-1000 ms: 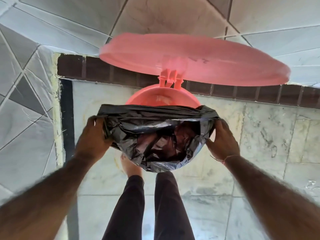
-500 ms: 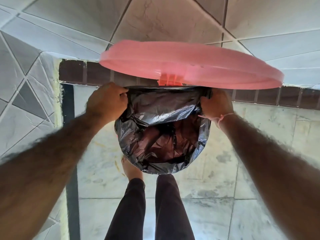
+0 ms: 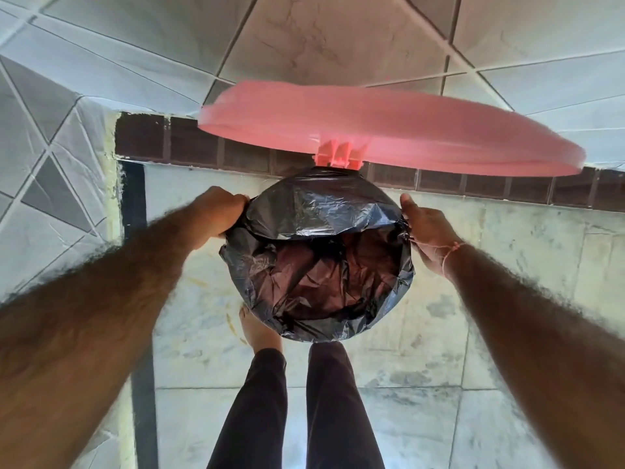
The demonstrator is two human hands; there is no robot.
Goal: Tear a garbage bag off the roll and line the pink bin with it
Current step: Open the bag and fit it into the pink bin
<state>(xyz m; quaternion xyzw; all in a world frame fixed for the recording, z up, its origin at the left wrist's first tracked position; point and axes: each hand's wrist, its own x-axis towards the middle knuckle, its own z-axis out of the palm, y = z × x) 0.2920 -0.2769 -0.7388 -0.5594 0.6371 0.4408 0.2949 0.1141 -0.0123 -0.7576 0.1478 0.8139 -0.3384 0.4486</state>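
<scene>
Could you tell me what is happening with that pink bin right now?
A person is lining the pink bin with a black garbage bag. The left hand grips the bag's edge at one side of the rim; the right hand presses the opposite side. The bag covers the rim, and the lid stands open.

One view only, from a camera worn on the person's head. It faces forward and steeply down, close above the work. Wide-angle distortion bends the wall tiles and floor lines near the frame edges. Both forearms enter from the lower corners and converge toward centre frame. The person's legs (image 3: 297,401) rise from the bottom edge, directly below the lens. The raised pink lid (image 3: 389,130) spans the upper middle, with tiled wall behind it. No second view exists for overlap.
</scene>
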